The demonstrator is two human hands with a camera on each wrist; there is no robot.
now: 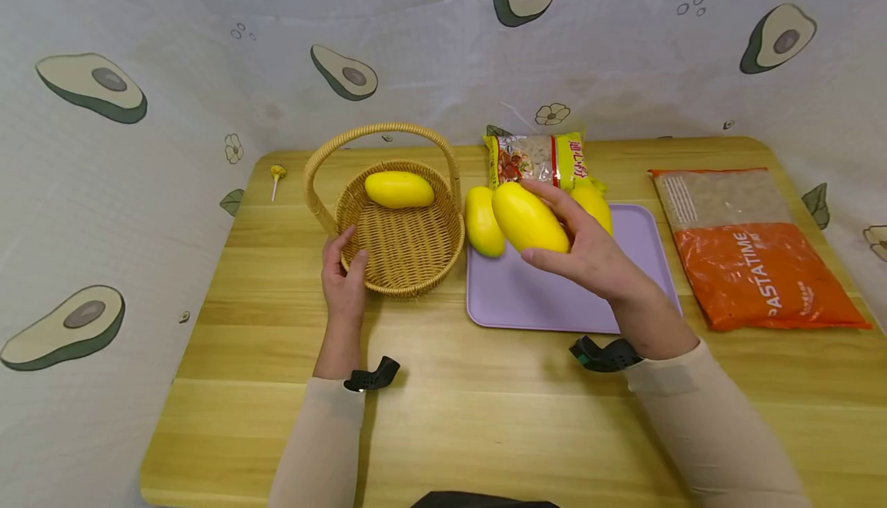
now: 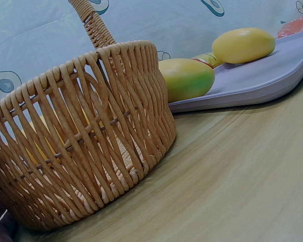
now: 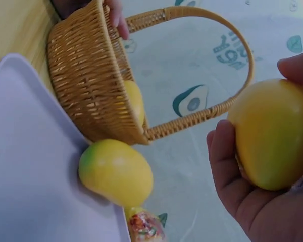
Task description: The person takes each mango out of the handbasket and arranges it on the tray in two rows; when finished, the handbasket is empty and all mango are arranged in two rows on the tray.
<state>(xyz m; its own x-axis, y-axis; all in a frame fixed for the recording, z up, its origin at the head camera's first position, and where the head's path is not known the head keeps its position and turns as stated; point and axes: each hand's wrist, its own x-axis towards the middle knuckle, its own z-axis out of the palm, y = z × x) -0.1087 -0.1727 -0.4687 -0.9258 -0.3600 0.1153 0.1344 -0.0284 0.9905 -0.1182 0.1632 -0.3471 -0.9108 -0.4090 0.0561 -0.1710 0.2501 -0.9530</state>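
Observation:
My right hand [image 1: 596,258] grips a yellow mango [image 1: 530,218] and holds it above the lilac tray [image 1: 547,300]. In the right wrist view, fingers and thumb curl round that mango [image 3: 272,133]. My left hand [image 1: 344,281] holds the near left rim of a wicker basket [image 1: 409,250] with a tall handle, fingertips hooked over the edge. One mango [image 1: 399,189] lies inside the basket at its far side. Another mango [image 1: 483,223], greenish at one end, rests at the tray's left edge. A further mango [image 1: 592,206] sits at the tray's back, partly hidden behind my right hand.
Behind the tray lies a yellow-and-clear food packet [image 1: 533,160]. An orange pasta bag [image 1: 758,262] lies flat at the right. A yellow lollipop [image 1: 278,173] is at the table's back left corner. An avocado-print cloth [image 1: 430,46] hangs along the back and sides.

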